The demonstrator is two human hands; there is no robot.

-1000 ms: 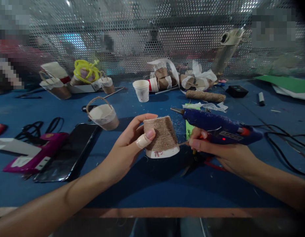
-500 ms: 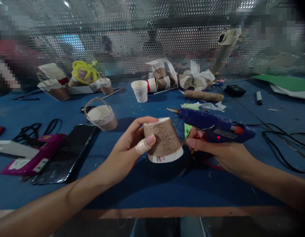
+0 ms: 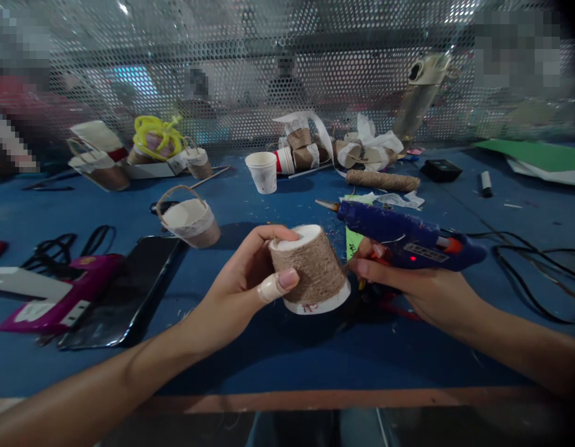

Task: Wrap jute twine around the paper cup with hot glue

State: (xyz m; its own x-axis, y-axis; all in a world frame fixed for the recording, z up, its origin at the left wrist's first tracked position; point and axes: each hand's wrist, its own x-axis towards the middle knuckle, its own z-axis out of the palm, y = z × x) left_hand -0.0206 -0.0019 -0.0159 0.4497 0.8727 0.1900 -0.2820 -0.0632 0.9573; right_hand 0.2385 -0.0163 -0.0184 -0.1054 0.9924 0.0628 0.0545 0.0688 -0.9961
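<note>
My left hand (image 3: 254, 273) grips a paper cup (image 3: 310, 264) turned upside down and wound with brown jute twine; a white band at its rim stays bare. The thumb, with a bandage round it, presses the cup's side, and the index finger lies on its base. In my right hand (image 3: 399, 270) is a blue hot glue gun (image 3: 403, 236) with a red light on. Its nozzle points left, above and apart from the cup. The right thumb and fingertips are close to the cup's right side, where the twine's end seems to be.
Behind stand a small twine-handled basket (image 3: 194, 223), a white paper cup (image 3: 262, 172) and a twine roll (image 3: 383, 180). On the left lie a phone (image 3: 124, 292) and a purple device (image 3: 68, 298). A black cable (image 3: 529, 273) curls at the right. A perforated metal screen (image 3: 241, 68) closes the back.
The wrapped cup has tipped so that more of its white base shows, and it sits slightly lower. The glue gun has barely moved.
</note>
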